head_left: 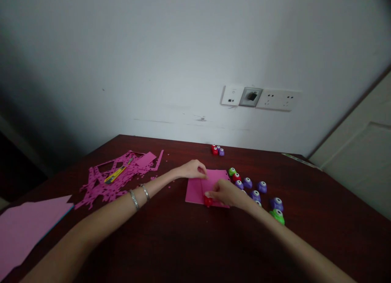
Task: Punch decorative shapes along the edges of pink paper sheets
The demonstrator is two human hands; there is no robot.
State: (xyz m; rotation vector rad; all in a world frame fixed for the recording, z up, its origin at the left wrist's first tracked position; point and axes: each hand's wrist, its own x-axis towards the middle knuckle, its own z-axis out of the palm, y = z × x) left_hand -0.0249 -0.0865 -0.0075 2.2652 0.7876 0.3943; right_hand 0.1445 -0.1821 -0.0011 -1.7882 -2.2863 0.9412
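Observation:
A folded sheet of pink paper lies on the dark table, with a crease down it. My left hand is closed in a pinch at the paper's upper left part, its fingertips on the sheet. At the paper's lower edge sits a small red paper punch. My right hand is closed on this punch, thumb on its top, and partly hides it. Just right of the sheet stand more punches with white round buttons: a green punch, a red punch and several purple punches. My right forearm hides some of them.
Pink paper scraps full of holes are heaped at the left, a yellow utility knife on them. Larger pink sheets lie front left. A few punches stand near the wall. Sockets are on the wall.

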